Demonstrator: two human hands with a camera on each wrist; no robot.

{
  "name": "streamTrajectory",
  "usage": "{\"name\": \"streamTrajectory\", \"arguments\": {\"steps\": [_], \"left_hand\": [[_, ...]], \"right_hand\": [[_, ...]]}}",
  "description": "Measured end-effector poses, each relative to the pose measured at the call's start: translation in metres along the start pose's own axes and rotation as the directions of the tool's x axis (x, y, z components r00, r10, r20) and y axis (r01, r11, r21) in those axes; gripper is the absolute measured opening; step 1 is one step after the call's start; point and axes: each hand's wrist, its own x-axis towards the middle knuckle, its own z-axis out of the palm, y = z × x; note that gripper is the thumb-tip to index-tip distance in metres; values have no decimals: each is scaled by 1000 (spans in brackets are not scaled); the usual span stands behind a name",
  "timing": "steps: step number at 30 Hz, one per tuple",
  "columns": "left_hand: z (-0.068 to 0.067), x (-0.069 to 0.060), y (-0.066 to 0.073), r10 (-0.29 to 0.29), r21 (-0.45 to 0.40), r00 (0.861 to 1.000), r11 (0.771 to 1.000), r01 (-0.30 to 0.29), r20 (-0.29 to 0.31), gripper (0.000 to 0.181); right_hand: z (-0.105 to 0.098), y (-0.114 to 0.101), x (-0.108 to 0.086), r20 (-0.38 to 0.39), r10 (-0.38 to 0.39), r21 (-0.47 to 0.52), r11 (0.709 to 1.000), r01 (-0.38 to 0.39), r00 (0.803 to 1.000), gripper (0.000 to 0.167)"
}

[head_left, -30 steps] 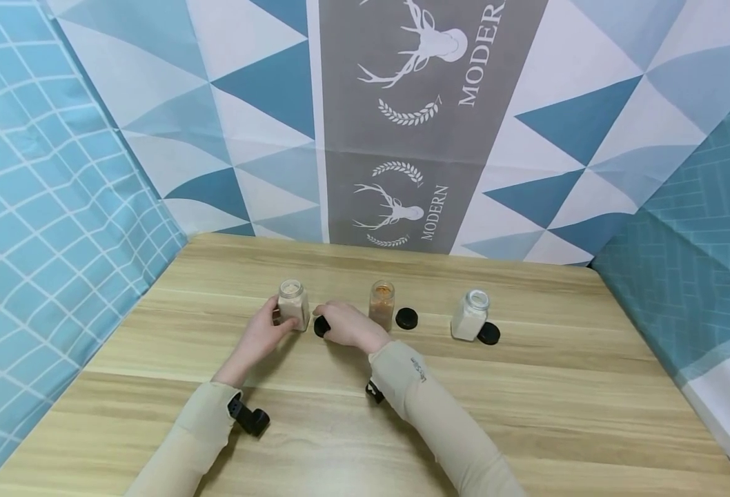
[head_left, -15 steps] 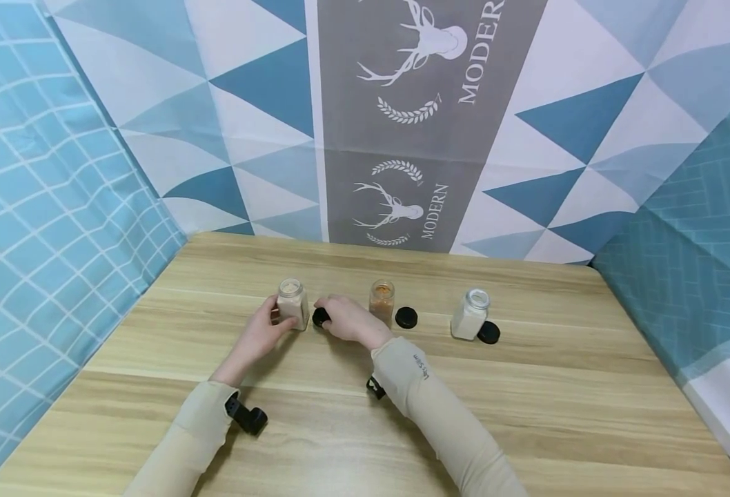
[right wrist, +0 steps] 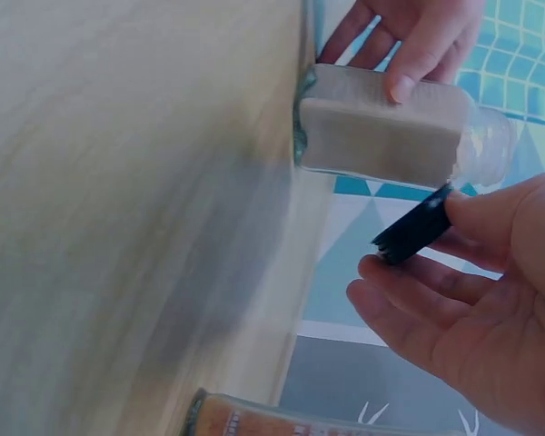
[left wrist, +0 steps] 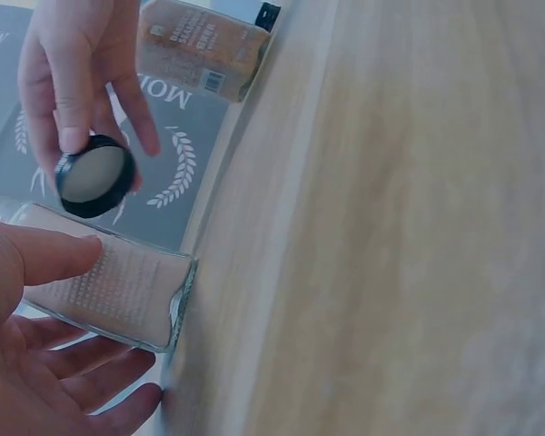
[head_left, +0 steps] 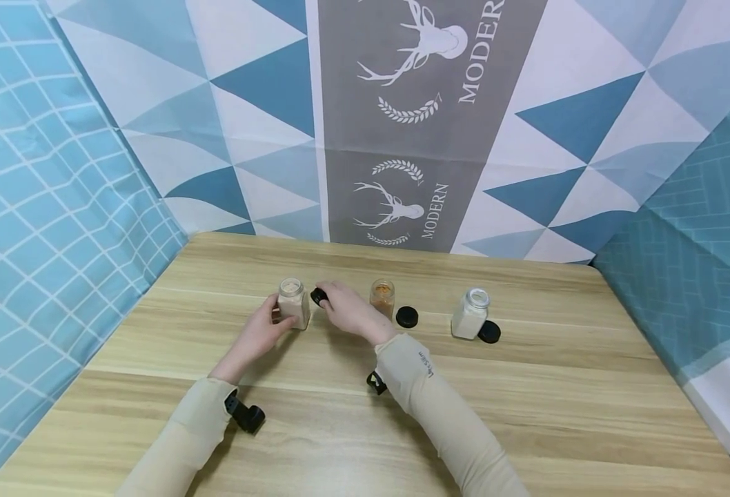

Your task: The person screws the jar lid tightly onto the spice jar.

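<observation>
An uncapped glass jar of pale powder (head_left: 293,308) stands upright on the table, with my left hand (head_left: 267,330) gripping its lower part from the left. In the left wrist view, the thumb lies on the jar's side (left wrist: 118,286) and the fingers (left wrist: 100,368) are around its other side. My right hand (head_left: 351,310) pinches a black lid (head_left: 319,297) off the table, just right of the jar. The right wrist view shows the lid (right wrist: 413,227) tilted between thumb and fingers, close to the jar's mouth (right wrist: 486,147).
Right of my right hand stands an open jar of orange-brown powder (head_left: 381,298), a black lid (head_left: 407,317) beside it. Farther right is an open jar of white powder (head_left: 469,316) with another black lid (head_left: 489,332) near its base. Patterned cloth (head_left: 265,166) hangs behind the table.
My right hand has lifted the black lid from the table and moved it slightly away from me, up toward the jar's mouth height. My left hand and its jar have stayed in place.
</observation>
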Motion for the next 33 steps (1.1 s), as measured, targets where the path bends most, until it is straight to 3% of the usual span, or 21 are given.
{"name": "streamTrajectory", "arguments": {"steps": [11, 16, 23, 33], "left_hand": [[0, 1, 0, 1, -5, 1000, 1000, -1, -8, 63], [1, 1, -1, 10, -9, 1000, 1000, -10, -8, 63], [2, 1, -2, 1, -4, 1000, 1000, -1, -12, 62], [-1, 0, -1, -4, -15, 1000, 1000, 4, 16, 63]], "right_hand": [[-8, -5, 7, -132, -35, 116, 992, 51, 991, 41], [-11, -9, 8, -133, -20, 189, 981, 45, 991, 42], [-13, -14, 9, -157, -32, 202, 977, 64, 987, 42], [-10, -18, 10, -220, -78, 332, 931, 150, 972, 42]]}}
